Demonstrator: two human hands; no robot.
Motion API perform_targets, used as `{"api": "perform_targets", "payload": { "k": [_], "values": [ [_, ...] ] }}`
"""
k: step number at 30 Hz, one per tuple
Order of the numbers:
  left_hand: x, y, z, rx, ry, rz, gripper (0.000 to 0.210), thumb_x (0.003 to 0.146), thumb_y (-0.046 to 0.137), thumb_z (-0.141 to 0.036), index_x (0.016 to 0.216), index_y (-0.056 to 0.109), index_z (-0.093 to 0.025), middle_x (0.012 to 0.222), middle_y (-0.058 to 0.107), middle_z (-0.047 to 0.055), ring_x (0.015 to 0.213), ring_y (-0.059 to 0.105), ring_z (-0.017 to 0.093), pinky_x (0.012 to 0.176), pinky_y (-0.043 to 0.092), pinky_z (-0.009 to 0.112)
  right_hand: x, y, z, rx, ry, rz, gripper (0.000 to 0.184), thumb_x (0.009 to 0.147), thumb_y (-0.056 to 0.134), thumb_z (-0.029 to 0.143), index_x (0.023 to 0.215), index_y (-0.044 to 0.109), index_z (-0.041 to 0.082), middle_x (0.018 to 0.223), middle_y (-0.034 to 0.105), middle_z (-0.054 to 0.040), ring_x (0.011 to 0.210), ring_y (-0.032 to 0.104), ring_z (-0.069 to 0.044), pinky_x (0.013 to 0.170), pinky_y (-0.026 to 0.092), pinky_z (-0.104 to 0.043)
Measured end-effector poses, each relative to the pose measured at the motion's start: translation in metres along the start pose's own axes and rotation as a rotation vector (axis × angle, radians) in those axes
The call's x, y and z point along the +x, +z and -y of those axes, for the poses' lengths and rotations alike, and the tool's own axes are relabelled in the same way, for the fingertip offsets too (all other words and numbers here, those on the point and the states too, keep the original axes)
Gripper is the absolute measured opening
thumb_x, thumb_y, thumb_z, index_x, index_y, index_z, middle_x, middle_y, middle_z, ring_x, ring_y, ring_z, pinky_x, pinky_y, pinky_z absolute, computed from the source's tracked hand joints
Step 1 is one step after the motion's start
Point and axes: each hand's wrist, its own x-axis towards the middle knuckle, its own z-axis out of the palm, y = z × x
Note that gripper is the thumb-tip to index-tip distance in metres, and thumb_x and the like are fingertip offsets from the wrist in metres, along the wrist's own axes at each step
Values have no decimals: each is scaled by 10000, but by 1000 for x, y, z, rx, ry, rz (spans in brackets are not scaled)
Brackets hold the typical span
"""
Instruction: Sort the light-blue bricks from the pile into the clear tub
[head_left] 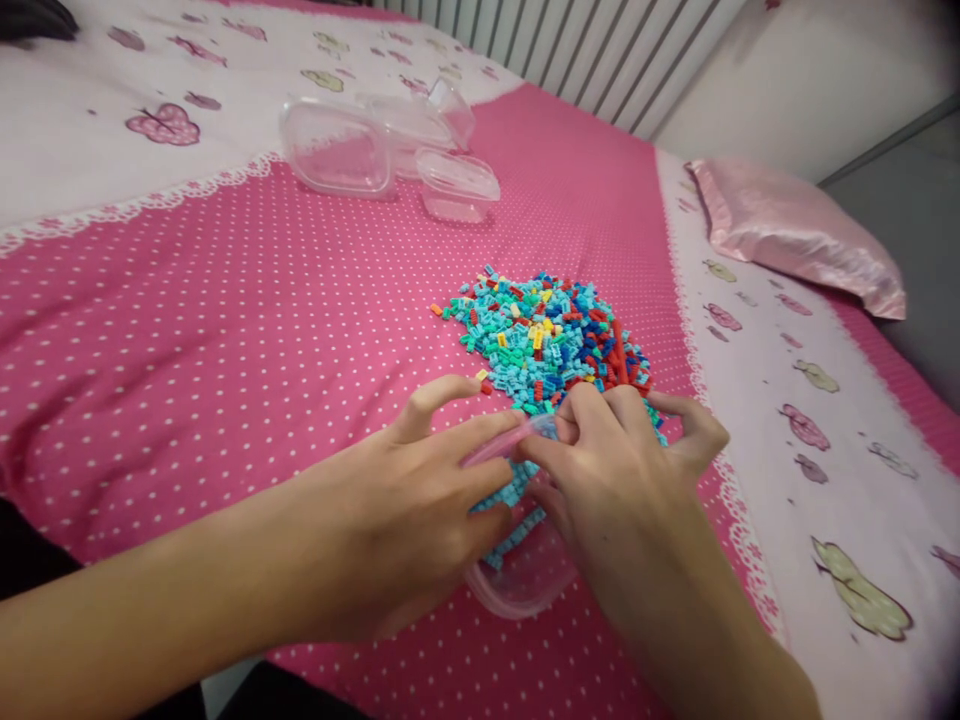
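Observation:
A clear plastic container (521,597) stands on the bed in front of me, with light blue toy building bricks (510,490) in it, some joined in a strip. My left hand (424,515) is at its left side, fingers curled at the rim and the index finger raised. Over the far right rim, my right hand (619,470) has its thumb and fingers pinched together; whatever sits between them is hidden. Just beyond both hands lies a loose pile of small bricks (517,340) in light blue, green, dark blue, red and yellow. A longer red piece (619,352) rests on its right side.
Several clear plastic containers (337,150) are grouped farther back on the pink dotted bedspread (225,330). A pink satin pillow (802,230) lies at the right. A white slatted headboard (570,50) and a wall bound the far side.

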Motion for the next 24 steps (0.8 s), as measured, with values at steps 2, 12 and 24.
{"api": "perform_targets", "payload": {
  "k": [2, 12, 24],
  "values": [
    [0, 0, 0, -12, -7, 13, 276, 885, 553, -280, 1100, 725, -266, 1266, 716, 56, 1424, 490, 282, 1306, -14, 542, 0, -1, 1, -1, 7, -3, 254, 955, 571, 126, 802, 716, 268, 865, 613, -25, 885, 494, -231, 961, 214, -471],
    [-1, -11, 3, 2, -10, 12, 365, 913, 564, -282, 1261, 675, -267, 1402, 672, 57, 1414, 513, 277, 1312, 3, 506, 2, -8, -1, 1, 18, -4, 215, 868, 637, 83, 803, 717, 272, 864, 630, -19, 865, 487, -223, 933, 242, -459],
    [-5, -9, 4, -21, -6, 25, 385, 863, 607, -247, 1246, 642, -266, 1420, 666, 56, 1412, 509, 263, 1324, -30, 479, 9, -6, 9, 8, 96, -58, 299, 860, 673, 51, 665, 703, 276, 769, 626, -4, 817, 509, -226, 937, 218, -450]
  ]
}}
